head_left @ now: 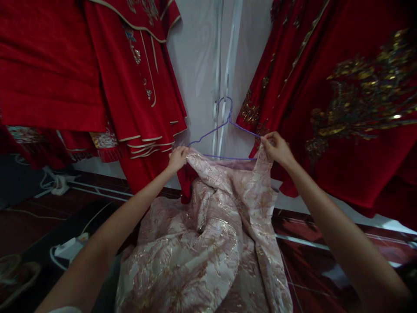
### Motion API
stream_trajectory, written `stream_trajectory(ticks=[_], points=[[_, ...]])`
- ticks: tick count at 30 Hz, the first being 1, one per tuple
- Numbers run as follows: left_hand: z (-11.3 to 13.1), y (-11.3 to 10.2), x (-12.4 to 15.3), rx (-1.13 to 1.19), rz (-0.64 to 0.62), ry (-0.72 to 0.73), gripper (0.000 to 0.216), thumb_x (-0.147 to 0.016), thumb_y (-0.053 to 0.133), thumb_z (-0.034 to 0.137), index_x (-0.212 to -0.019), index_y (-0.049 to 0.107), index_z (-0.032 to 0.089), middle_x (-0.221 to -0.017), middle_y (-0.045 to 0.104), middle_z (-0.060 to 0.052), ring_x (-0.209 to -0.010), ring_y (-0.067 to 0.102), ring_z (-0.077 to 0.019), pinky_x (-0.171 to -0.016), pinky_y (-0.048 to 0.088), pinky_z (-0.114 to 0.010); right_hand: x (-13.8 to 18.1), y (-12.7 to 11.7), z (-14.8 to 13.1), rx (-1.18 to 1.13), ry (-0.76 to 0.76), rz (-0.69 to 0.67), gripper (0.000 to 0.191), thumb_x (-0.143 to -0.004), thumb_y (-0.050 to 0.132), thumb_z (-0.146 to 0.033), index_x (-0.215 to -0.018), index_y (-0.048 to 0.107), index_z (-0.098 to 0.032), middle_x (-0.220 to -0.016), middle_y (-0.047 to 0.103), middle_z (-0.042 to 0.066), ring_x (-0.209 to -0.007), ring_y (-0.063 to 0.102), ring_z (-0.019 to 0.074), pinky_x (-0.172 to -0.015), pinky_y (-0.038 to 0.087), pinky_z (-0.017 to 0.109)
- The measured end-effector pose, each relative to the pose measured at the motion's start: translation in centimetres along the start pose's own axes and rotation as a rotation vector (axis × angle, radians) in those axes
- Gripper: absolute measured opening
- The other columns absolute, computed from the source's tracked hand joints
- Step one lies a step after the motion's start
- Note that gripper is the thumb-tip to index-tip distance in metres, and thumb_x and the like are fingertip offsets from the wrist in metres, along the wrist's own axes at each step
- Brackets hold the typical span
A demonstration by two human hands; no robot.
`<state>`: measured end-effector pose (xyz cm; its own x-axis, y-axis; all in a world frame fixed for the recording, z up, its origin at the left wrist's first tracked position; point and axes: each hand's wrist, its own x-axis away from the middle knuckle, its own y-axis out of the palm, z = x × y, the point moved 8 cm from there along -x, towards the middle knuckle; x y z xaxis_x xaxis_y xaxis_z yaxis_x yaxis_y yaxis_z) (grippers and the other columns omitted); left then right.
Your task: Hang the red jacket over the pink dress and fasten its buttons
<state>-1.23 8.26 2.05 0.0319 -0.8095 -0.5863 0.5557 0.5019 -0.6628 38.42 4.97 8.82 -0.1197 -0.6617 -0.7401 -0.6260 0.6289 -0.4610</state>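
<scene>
Nearest, dress (pixel 208 243): pink brocade, hanging in folds between both arms over the floor (pixel 312 269).
Left hand (pixel 177 158): fingers pinched on the dress's left shoulder at the hanger's end.
Right hand (pixel 276 148): fingers pinched on the right shoulder strap.
Hanger (pixel 224 126): purple wire, at the dress's top edge.
Behind: red robes (pixel 137 87) either side, white wall (pixel 198 65) between.

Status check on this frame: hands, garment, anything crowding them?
Left hand and right hand both gripping pink brocade garment at purple wire hanger. Red garments hang close either side.
</scene>
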Motion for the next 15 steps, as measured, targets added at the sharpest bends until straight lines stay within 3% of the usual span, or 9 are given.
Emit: stream_trajectory(ticks=[2, 4, 15], points=[[-3.3, 0.2, 0.6, 0.006, -0.02, -0.127, 0.035, -0.09, 0.035, 0.034, -0.101, 0.064, 0.019, -0.104, 0.065, -0.007, -0.097, 0.059, -0.0209, -0.086, 0.043, -0.034, -0.1, -0.2, 0.0, 0.007, -0.003, 0.007, 0.027, -0.079, 0.051, -0.048, -0.083, 0.055, -0.022, -0.083, 0.066, 0.004, -0.078, 0.06, 0.0219, -0.079, 0.041, 0.037], [-5.1, 0.4, 1.3, 0.033, -0.03, -0.2, 0.036, -0.09, 0.036, 0.036, -0.104, 0.064, 0.019, -0.107, 0.066, -0.007, -0.098, 0.059, -0.0214, -0.086, 0.043, -0.033, -0.3, -0.4, 0.1, 0.013, -0.001, 0.012, 0.027, -0.079, 0.052, -0.049, -0.083, 0.055, -0.022, -0.081, 0.066, 0.004, -0.076, 0.059, 0.0213, -0.076, 0.041, 0.035], [-6.0, 0.7, 1.3, 0.08, -0.028, -0.287, 0.036, -0.087, 0.041, 0.042, -0.102, 0.066, 0.022, -0.106, 0.068, -0.008, -0.105, 0.057, -0.0287, -0.092, 0.037, -0.043, -0.5, -0.3, 0.6, 0.033, -0.003, -0.006, 0.03, -0.078, 0.052, -0.05, -0.084, 0.057, -0.021, -0.083, 0.066, 0.004, -0.076, 0.058, 0.0205, -0.07, 0.041, 0.031]])
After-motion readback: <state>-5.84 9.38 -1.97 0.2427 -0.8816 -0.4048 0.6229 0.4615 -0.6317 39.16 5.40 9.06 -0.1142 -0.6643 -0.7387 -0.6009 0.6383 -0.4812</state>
